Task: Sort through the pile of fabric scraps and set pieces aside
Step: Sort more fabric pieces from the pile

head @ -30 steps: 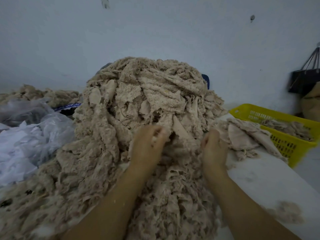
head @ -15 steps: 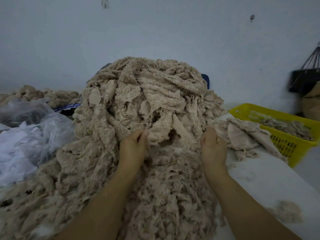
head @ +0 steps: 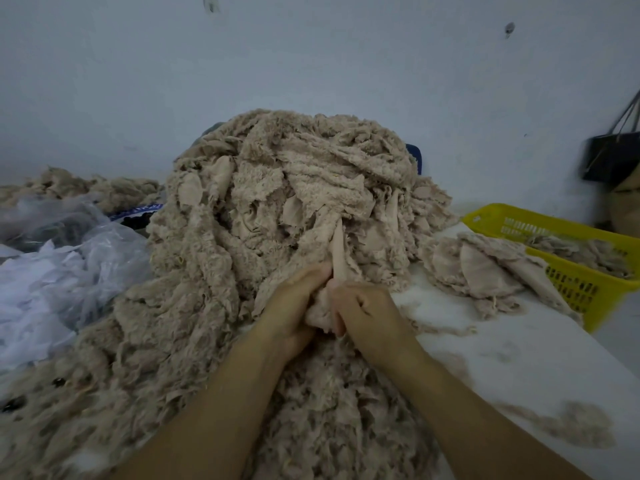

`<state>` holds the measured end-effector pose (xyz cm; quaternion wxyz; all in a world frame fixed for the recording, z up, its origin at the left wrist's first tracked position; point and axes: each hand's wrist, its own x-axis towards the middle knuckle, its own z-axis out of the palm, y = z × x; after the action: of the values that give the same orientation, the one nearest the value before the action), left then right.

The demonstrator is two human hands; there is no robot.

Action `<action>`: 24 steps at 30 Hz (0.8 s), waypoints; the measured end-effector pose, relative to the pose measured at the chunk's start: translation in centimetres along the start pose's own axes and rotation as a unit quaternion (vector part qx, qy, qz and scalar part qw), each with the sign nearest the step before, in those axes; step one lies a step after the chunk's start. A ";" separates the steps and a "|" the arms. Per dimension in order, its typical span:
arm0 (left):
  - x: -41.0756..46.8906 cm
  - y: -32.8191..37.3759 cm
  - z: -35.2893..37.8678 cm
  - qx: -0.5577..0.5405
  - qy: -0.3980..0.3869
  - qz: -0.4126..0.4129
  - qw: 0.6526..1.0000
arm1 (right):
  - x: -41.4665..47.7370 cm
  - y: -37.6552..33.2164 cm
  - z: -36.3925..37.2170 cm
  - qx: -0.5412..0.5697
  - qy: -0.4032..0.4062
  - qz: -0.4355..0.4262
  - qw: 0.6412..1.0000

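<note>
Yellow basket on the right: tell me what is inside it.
Inside the yellow basket lie beige fabric scraps. They hide much of its floor, so anything beneath them cannot be seen.

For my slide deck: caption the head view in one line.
Left hand and right hand grip a beige scrap against the fabric pile; smaller stack and yellow basket sit to the right.
</note>
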<state>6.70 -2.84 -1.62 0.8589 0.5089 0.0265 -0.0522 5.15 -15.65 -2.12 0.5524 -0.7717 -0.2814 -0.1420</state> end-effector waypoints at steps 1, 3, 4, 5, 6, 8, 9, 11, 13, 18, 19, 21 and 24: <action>0.2 0.1 -0.2 -0.023 0.006 -0.007 1.000 | 0.0 0.0 0.1 -0.007 -0.023 -0.003 1.000; 0.4 0.1 -0.1 -0.017 0.018 -0.029 0.999 | -0.2 0.1 0.2 -0.029 -0.064 -0.021 0.997; 0.3 -0.1 -0.1 0.008 0.028 -0.030 0.999 | -0.2 0.2 0.3 -0.037 -0.076 -0.031 0.996; 0.3 -0.3 -0.1 0.038 0.038 -0.021 0.998 | -0.2 0.2 0.4 -0.037 -0.078 -0.039 0.996; 0.2 -0.5 -0.1 0.064 0.050 -0.010 0.997 | -0.1 0.1 0.4 -0.031 -0.071 -0.046 0.996; 0.0 -0.8 -0.2 0.102 0.067 -0.015 0.992 | 0.0 0.1 0.5 -0.020 -0.056 -0.069 0.996; 0.1 -0.8 -0.4 0.118 0.078 -0.033 0.989 | 0.0 0.0 0.7 -0.019 -0.058 -0.080 0.995; 0.3 -0.2 -0.4 0.074 0.097 -0.037 0.992 | -0.1 -0.1 0.9 -0.016 -0.084 -0.077 0.993; 0.8 0.3 0.2 -0.002 0.125 -0.019 0.992 | -0.4 0.1 1.0 -0.004 -0.103 -0.028 0.994; 0.4 0.8 0.0 -0.050 0.089 0.006 0.995 | 0.2 1.4 0.0 0.008 0.002 0.133 0.991; 0.1 0.7 0.1 -0.019 0.055 0.016 0.998 | 0.5 1.7 -0.2 0.030 0.015 0.165 0.986; -0.2 0.0 0.2 0.099 0.011 0.038 0.994 | 1.0 2.5 -0.4 0.116 0.001 0.230 0.966; -0.7 -0.5 0.6 0.253 -0.070 0.047 0.964 | 1.4 2.9 -0.3 0.225 0.013 0.303 0.926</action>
<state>5.97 -3.55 -1.75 0.7030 0.7057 -0.0714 -0.0518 8.05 -16.21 -3.52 0.7318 -0.6737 -0.0514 0.0888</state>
